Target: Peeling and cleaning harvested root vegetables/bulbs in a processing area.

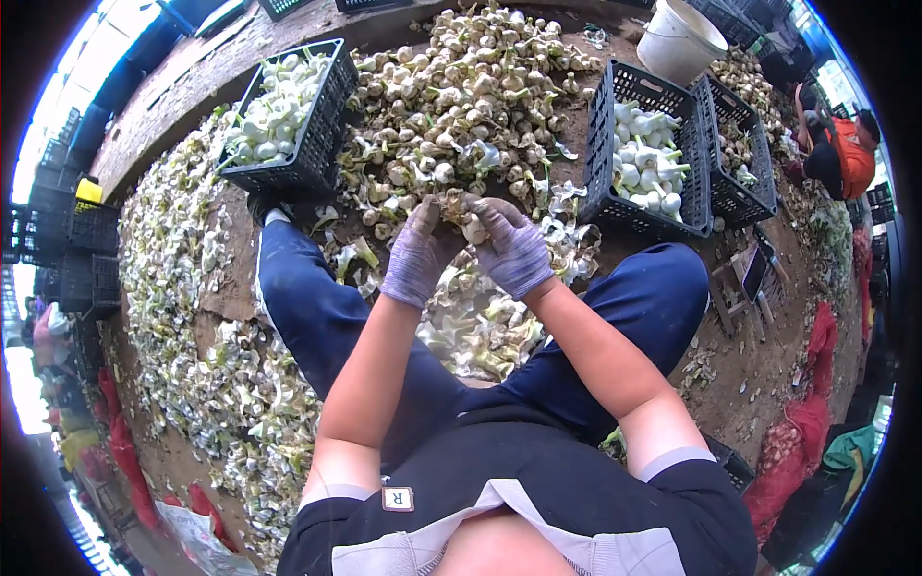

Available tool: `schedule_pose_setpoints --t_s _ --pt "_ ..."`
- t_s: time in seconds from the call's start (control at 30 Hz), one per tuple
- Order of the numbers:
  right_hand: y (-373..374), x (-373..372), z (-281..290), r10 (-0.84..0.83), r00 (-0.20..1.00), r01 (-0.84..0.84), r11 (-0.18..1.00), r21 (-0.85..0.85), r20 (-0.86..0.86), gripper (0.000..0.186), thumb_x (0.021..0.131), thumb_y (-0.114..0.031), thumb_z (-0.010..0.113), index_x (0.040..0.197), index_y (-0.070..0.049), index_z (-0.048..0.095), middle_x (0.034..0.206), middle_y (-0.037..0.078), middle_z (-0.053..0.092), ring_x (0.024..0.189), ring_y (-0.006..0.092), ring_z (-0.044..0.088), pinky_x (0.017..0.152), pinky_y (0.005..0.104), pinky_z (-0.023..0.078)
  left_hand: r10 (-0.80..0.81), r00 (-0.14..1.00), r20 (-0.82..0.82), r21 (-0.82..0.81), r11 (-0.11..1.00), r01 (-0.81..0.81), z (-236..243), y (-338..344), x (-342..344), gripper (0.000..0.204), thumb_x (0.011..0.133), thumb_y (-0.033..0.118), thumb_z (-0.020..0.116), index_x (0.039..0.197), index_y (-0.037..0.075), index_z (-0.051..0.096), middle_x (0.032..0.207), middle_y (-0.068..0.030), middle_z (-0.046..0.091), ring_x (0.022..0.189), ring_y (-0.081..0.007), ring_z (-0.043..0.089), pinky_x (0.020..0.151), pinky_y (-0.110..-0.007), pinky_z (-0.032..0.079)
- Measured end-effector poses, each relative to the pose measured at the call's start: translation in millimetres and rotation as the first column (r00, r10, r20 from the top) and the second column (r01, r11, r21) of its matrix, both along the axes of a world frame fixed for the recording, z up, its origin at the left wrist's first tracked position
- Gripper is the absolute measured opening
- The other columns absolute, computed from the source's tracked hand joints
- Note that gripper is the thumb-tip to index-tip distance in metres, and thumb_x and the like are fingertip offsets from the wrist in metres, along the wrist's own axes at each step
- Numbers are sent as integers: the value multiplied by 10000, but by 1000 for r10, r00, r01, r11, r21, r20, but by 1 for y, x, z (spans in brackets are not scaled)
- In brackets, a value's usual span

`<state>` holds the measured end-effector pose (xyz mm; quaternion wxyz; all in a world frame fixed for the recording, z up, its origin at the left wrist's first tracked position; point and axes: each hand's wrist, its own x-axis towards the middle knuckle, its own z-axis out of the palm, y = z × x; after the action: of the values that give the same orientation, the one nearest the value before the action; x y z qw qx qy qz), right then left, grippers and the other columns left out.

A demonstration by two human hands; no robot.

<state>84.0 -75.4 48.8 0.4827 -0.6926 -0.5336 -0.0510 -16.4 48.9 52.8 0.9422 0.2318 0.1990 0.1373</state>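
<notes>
My left hand (pixel 415 252) and my right hand (pixel 509 248), in dirty lavender knit gloves, meet between my knees, fingers closed around a garlic bulb (pixel 473 223) with brownish, ragged skin. Beyond them spreads a large pile of untrimmed garlic bulbs (pixel 461 86). Below my hands, pale peelings and leaves (pixel 471 322) lie between my legs. A black crate of white garlic (pixel 274 120) stands at the left of the pile, another crate of cleaned white bulbs (pixel 645 163) at the right.
A third black crate (pixel 730 154) and a white bucket (pixel 677 38) sit at the right. A co-worker in orange (pixel 850 154) crouches at far right. A small wooden stool (pixel 735 288), red mesh sacks (pixel 797 432) and scattered husks (pixel 211 374) surround me; stacked crates (pixel 91 278) line the left.
</notes>
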Motion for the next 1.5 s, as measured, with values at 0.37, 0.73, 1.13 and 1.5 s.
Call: schedule_pose_setpoints --t_s 0.37,0.73,1.13,1.5 --pt "-8 20 -5 -101 968 89 994 61 230 560 662 65 589 1177 -155 572 1003 92 615 829 288 624 711 359 531 142 987 -68 320 941 -113 -2 -21 25 237 894 116 576 1112 59 503 1034 -77 595 895 -149 595 763 -275 523" --pt "-7 19 -2 -80 994 81 997 -14 73 510 674 58 621 1142 -145 607 956 66 599 791 231 616 688 317 521 148 982 -121 583 811 -50 8 -24 20 466 850 -118 401 1286 40 443 1174 -94 538 982 -134 561 823 -250 495" --pt "-16 16 2 -8 932 -12 998 -54 -362 583 717 -237 769 1201 -65 494 958 74 548 898 179 555 797 302 462 302 933 -198 713 698 -75 -5 -22 24 317 823 -102 463 1112 12 525 994 -89 593 876 -135 572 811 -244 467" --pt "-12 46 -31 -6 836 -50 995 -88 -548 614 837 -642 474 941 -49 589 825 77 588 722 158 524 685 295 443 91 992 -90 933 356 52 -2 -51 21 205 793 -85 506 936 40 583 772 -45 586 699 -79 532 643 -232 456"
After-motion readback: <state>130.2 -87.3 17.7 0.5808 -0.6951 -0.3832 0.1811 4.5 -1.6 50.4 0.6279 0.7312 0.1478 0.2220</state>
